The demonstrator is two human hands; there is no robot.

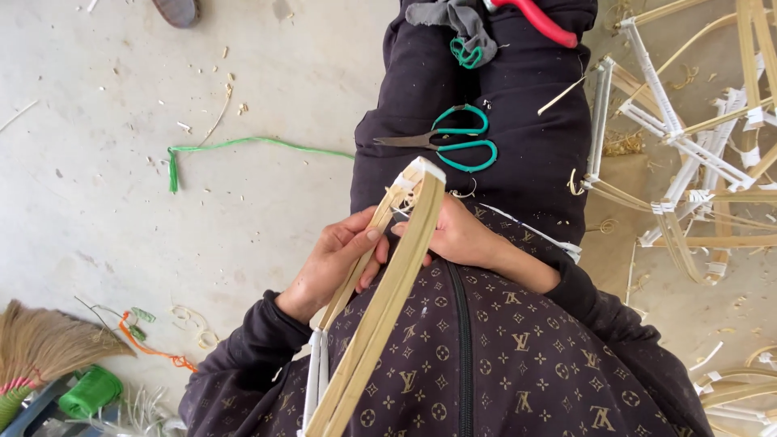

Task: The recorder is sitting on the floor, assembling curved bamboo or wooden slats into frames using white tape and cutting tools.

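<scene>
Over the lap, a bundle of bamboo strips (pixel 380 299) is held slanting from the lower middle of the view up to a taped tip near the scissors (pixel 449 139). The strips are bound with white tape at that tip and again low down, near the left sleeve. The left hand (pixel 332 263) is closed around one strip of the bundle, its thumb pressed on top and its fingers curled beneath. The right hand (pixel 457 235) is set against the far side of the bundle, just under the tip; its fingers are hidden behind the strips, so whether it is clamped on them cannot be told. The two hands are close together, with only the strips between them.

The scissors, with teal handles, are laid on the dark trousers just beyond the tip, blades pointing to the left of the view. Farther up the legs a grey cloth (pixel 453 20) is seen, and beside it red-handled pliers (pixel 538 20). On the concrete floor at the left a green cord (pixel 243 146) is stretched out, with shavings scattered around it. A broom (pixel 48 344) is seen at the lower left, with a green spool (pixel 89 392) just beside it. At the right a frame (pixel 688 154) of bamboo strips joined with white tape is lying on the floor, well apart from the hands.
</scene>
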